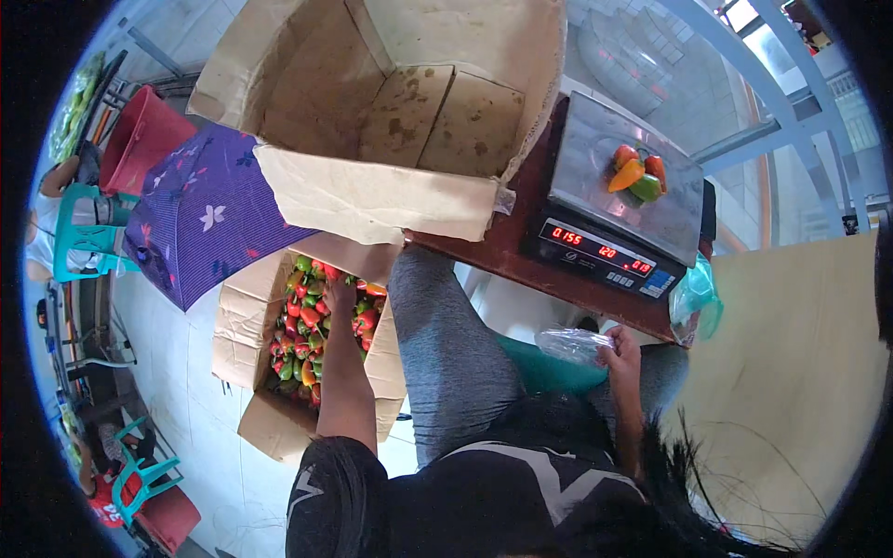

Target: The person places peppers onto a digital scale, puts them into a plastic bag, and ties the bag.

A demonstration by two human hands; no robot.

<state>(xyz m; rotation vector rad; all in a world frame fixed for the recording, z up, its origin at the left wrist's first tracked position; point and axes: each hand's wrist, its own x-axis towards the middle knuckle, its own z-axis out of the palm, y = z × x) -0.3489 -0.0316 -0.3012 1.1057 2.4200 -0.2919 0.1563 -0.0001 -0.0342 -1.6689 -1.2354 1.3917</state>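
Note:
My left hand [340, 294] reaches down among red, green and orange peppers [302, 342] in an open cardboard box at my left side; its fingers are partly hidden, so whether it grips a pepper cannot be told. My right hand [619, 347], over my right thigh, pinches a clear plastic bag [573, 344] by its edge. Several peppers [636, 174] lie together on the steel plate of a digital scale [579, 150], whose red display is lit.
A large open cardboard box [377, 199] stands on the brown table [474, 261] beside the scale. Green plastic bags [698, 296] hang at the table's right corner. A purple umbrella [209, 209] lies left of the pepper box. Two people sit at far left near teal chairs [87, 234].

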